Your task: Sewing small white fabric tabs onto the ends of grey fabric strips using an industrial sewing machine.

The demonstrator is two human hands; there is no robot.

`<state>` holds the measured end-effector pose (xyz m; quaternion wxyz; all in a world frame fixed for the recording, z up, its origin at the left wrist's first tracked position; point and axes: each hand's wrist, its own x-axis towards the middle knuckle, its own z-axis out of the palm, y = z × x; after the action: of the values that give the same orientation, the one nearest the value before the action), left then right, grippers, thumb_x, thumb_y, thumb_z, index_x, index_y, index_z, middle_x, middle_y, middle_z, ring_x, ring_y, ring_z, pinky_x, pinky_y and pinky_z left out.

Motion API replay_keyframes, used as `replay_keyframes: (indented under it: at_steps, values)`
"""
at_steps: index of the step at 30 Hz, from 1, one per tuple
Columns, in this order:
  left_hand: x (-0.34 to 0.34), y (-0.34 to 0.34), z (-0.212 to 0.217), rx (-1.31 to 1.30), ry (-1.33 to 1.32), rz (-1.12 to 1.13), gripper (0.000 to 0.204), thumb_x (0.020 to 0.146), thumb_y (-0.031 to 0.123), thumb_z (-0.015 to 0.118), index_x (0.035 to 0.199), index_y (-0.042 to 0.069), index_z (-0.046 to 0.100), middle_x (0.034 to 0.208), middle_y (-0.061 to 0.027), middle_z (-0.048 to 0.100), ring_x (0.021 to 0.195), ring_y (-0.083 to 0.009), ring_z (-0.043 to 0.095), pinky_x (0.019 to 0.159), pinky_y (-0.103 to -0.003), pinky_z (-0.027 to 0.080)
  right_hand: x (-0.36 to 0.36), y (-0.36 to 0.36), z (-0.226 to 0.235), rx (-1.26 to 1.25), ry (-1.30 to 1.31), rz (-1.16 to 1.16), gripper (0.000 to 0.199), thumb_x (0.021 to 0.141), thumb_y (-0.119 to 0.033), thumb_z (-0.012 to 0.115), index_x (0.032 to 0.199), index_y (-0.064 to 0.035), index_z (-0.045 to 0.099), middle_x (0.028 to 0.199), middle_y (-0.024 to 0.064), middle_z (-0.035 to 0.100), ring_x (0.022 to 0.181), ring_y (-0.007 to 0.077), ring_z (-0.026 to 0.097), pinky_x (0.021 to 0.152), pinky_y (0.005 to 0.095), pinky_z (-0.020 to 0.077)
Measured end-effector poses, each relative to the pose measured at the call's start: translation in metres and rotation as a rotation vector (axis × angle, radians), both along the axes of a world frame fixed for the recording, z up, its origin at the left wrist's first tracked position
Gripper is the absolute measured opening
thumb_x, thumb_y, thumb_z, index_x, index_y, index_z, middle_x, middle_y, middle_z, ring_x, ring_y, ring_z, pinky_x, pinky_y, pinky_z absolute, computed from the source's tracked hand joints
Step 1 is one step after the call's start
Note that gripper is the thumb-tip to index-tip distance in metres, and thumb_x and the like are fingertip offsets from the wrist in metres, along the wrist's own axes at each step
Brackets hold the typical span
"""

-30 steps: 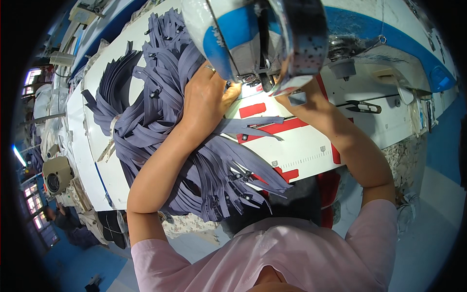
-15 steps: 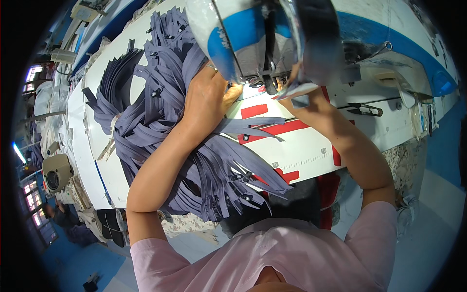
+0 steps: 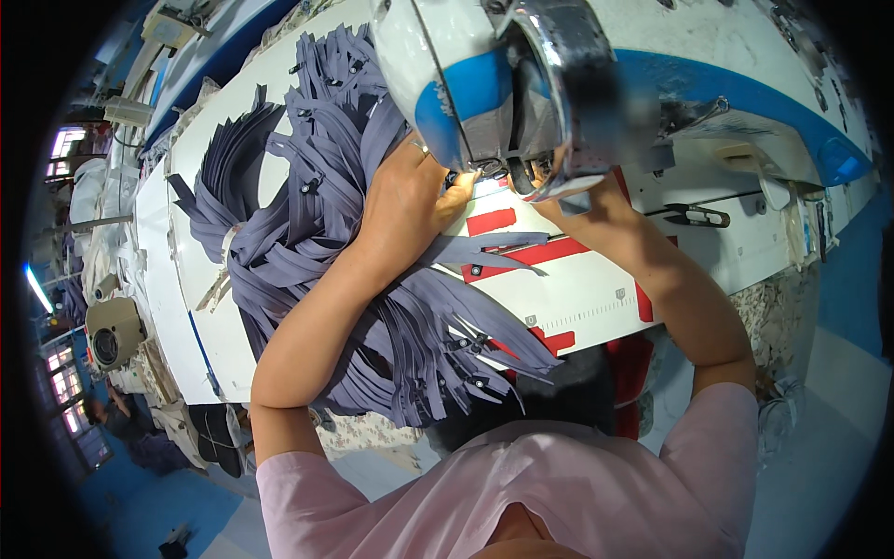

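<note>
Our left hand [image 3: 402,200] lies flat, fingers loosely spread, on the grey zippers [image 3: 317,242] heaped over the left half of the tabletop [image 3: 596,293], its fingertips pressing down right under the sewing machine [image 3: 559,84]. Our right hand [image 3: 582,200] reaches beneath the machine head; it is mostly hidden, so we cannot tell its grip. One zipper [image 3: 489,250] stretches between our forearms across the red strips [image 3: 549,252]. More zippers spill over the near edge.
</note>
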<state>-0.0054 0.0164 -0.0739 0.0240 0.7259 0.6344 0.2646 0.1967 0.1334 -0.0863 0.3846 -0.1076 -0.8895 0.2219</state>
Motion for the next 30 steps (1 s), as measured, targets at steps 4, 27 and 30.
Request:
replay_keyframes:
  at_steps: [4, 27, 30]
  values:
    - [0.001, 0.001, 0.001, -0.025, -0.019, 0.024, 0.021, 0.078, 0.007, 0.073, 0.092, -0.003, 0.061, 0.092, -0.0197, 0.058, 0.085, -0.0395, 0.061, 0.073, -0.044, 0.05, 0.0, 0.001, -0.006, -0.052, -0.039, -0.008, 0.015, 0.077, -0.012, 0.063, 0.091, -0.0074, 0.061, 0.074, 0.0158, 0.06, 0.073, 0.0371, 0.058, 0.07, 0.0465, 0.0422]
    - [-0.011, -0.006, 0.011, 0.122, 0.014, 0.127, 0.013, 0.077, 0.002, 0.068, 0.086, 0.006, 0.06, 0.084, -0.0077, 0.059, 0.083, -0.0284, 0.062, 0.065, -0.04, 0.052, 0.018, -0.024, 0.046, -0.291, -0.652, 0.04, 0.03, 0.074, -0.019, 0.083, 0.094, -0.0055, 0.064, 0.085, 0.0098, 0.062, 0.081, 0.0275, 0.062, 0.073, 0.0388, 0.0478]
    - [-0.014, -0.006, 0.009, 0.109, 0.009, 0.123, 0.012, 0.078, 0.003, 0.068, 0.087, 0.006, 0.06, 0.085, -0.0078, 0.059, 0.083, -0.0284, 0.062, 0.066, -0.04, 0.053, 0.015, -0.025, 0.047, -0.185, -0.553, 0.26, 0.025, 0.078, -0.018, 0.079, 0.093, -0.0055, 0.064, 0.089, 0.01, 0.063, 0.088, 0.0304, 0.061, 0.078, 0.0413, 0.0479]
